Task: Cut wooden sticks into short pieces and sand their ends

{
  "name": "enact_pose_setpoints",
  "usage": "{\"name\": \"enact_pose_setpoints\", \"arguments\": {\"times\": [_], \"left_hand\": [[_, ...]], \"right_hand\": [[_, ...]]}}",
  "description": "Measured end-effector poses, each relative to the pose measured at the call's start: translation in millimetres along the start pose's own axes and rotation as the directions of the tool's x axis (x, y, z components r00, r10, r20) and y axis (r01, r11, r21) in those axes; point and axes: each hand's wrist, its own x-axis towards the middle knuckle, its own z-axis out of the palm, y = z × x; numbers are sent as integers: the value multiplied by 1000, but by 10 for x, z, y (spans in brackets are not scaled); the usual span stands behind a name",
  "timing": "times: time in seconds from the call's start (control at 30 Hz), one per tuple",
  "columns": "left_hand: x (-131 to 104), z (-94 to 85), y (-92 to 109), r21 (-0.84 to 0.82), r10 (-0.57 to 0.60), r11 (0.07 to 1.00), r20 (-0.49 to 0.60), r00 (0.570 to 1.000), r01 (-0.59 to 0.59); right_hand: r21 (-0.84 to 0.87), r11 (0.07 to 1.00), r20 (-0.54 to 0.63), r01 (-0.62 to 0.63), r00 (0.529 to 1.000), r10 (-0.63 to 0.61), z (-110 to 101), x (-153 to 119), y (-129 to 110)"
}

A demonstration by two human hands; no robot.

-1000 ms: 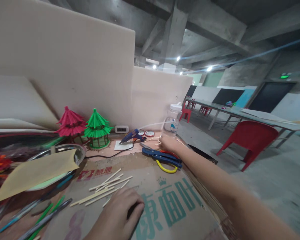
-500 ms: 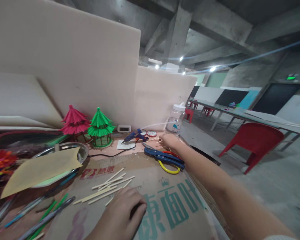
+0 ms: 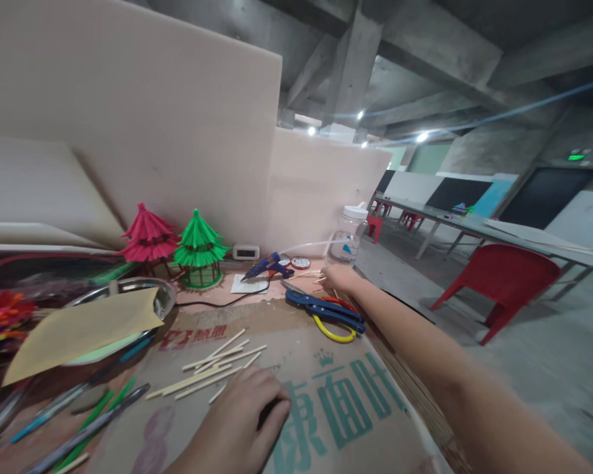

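My left hand (image 3: 250, 418) rests on a printed cardboard sheet (image 3: 360, 375), its fingers curled under and nothing visible in the hollow by the thumb. Beside its knuckles lies a loose bunch of thin wooden sticks (image 3: 212, 372); one stick runs up to the hand. My right hand (image 3: 340, 279) reaches to the far right of the table, fingers closed around the ends of small wooden sticks (image 3: 318, 280); its fingertips are partly hidden. Blue-handled cutters (image 3: 321, 308) and yellow-handled scissors (image 3: 343, 338) lie just in front of that wrist. A blue glue gun (image 3: 264, 266) sits to its left.
A red (image 3: 149, 237) and a green pavilion model (image 3: 200, 250) stand at the back beside a small digital clock (image 3: 246, 253). A clear bottle (image 3: 346, 240) stands behind my right hand. A metal bowl (image 3: 168, 296) with yellow paper (image 3: 89, 329) and pens (image 3: 99, 421) fill the left.
My right hand has shifted slightly right among the small sticks at the back. The left hand keeps its place, and the view has moved only a little.
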Motion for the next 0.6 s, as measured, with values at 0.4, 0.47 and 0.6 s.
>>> {"name": "enact_pose_setpoints", "arguments": {"times": [0.4,0.47,0.6], "left_hand": [[6,-9,-8,-2,0,1000,-15,1000,0],[22,-8,-6,10,-9,1000,-2,1000,10],[32,-14,7,30,-36,999,56,998,34]], "right_hand": [[119,985,-63,-123,989,131,-269,72,92],[123,981,6,-148,989,149,-228,12,145],[102,978,82,-185,981,177,-3,-132,123]]}}
